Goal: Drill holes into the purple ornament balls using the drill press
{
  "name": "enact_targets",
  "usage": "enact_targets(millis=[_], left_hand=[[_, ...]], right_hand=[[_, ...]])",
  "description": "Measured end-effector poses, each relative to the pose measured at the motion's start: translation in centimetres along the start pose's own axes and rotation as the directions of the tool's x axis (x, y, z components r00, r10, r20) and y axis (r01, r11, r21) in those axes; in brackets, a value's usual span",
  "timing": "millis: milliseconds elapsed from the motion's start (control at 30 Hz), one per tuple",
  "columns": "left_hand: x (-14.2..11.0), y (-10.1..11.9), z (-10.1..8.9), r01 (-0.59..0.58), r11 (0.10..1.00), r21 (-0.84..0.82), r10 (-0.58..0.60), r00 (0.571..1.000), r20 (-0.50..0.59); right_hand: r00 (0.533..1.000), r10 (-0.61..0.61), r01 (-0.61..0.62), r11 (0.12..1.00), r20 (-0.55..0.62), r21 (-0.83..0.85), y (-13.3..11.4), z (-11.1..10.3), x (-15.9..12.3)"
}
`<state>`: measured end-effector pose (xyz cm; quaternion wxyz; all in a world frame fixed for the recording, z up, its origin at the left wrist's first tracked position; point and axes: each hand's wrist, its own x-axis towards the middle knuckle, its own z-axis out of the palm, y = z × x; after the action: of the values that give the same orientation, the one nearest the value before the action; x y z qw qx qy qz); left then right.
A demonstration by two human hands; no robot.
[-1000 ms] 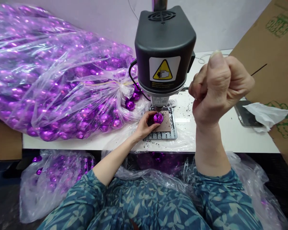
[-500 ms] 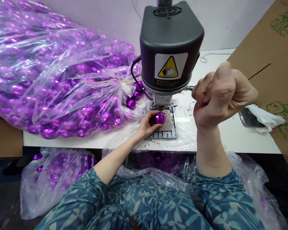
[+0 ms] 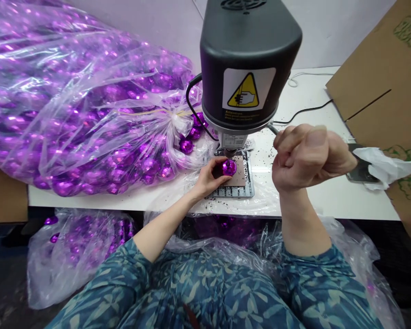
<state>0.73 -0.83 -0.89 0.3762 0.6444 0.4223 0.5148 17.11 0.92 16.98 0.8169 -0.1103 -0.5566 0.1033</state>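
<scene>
My left hand [image 3: 208, 179] pinches a shiny purple faceted ball [image 3: 229, 167] between thumb and fingers. The ball rests on a brown board [image 3: 238, 178], which lies on the slotted metal base [image 3: 249, 183] of a drill press [image 3: 246, 55]. Just above the ball is the drill's chuck [image 3: 229, 153]; a dark spot shows on the ball's top, and I cannot tell whether the bit touches it. My right hand [image 3: 310, 157] is closed round the drill press's feed lever [image 3: 272, 128], most of which the fingers hide.
A large clear bag [image 3: 89, 105] of purple balls fills the left of the white table [image 3: 329, 201]. Several loose balls [image 3: 186, 145] lie near its tied neck. At right are a phone [image 3: 359, 170], a tissue [image 3: 385, 167] and a cardboard box [image 3: 373, 77]. Dark shavings surround the base.
My right hand has come down with the lever. The ball stays in my left hand under the chuck, and a dark spot now shows on its top. The view has shifted slightly.
</scene>
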Motion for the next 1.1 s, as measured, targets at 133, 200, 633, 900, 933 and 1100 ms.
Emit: enact_targets(millis=[133, 200, 633, 900, 933, 1100], left_hand=[[0.1, 0.1, -0.1, -0.014, 1.000, -0.003, 0.014, 1.000, 0.005], [0.1, 0.0, -0.1, -0.020, 1.000, 0.001, 0.020, 1.000, 0.006], [0.1, 0.0, 0.2, -0.003, 0.999, -0.045, 0.002, 1.000, -0.015], [-2.2, 4.3, -0.5, -0.053, 0.984, 0.171, 0.070, 0.993, -0.098], [-3.4, 5.3, -0.7, -0.076, 0.977, 0.201, 0.086, 0.996, -0.040], [-9.1, 8.4, -1.9, -0.224, 0.943, 0.248, 0.062, 0.846, 0.529]], right_hand=[[0.998, -0.057, 0.058, 0.998, 0.025, -0.011, 0.6, -0.8, -0.8], [0.993, -0.111, 0.112, 0.993, 0.041, -0.023, 0.9, -1.0, -1.0], [0.965, -0.227, 0.221, 0.973, 0.128, 0.061, 1.3, -1.5, -1.8], [0.960, 0.266, -0.261, 0.963, 0.084, -0.074, -0.3, 1.5, 4.7], [0.956, 0.280, -0.275, 0.959, 0.091, -0.069, -0.2, 1.6, 5.1], [0.966, 0.249, -0.247, 0.968, 0.069, -0.042, 0.4, 1.3, 4.8]])
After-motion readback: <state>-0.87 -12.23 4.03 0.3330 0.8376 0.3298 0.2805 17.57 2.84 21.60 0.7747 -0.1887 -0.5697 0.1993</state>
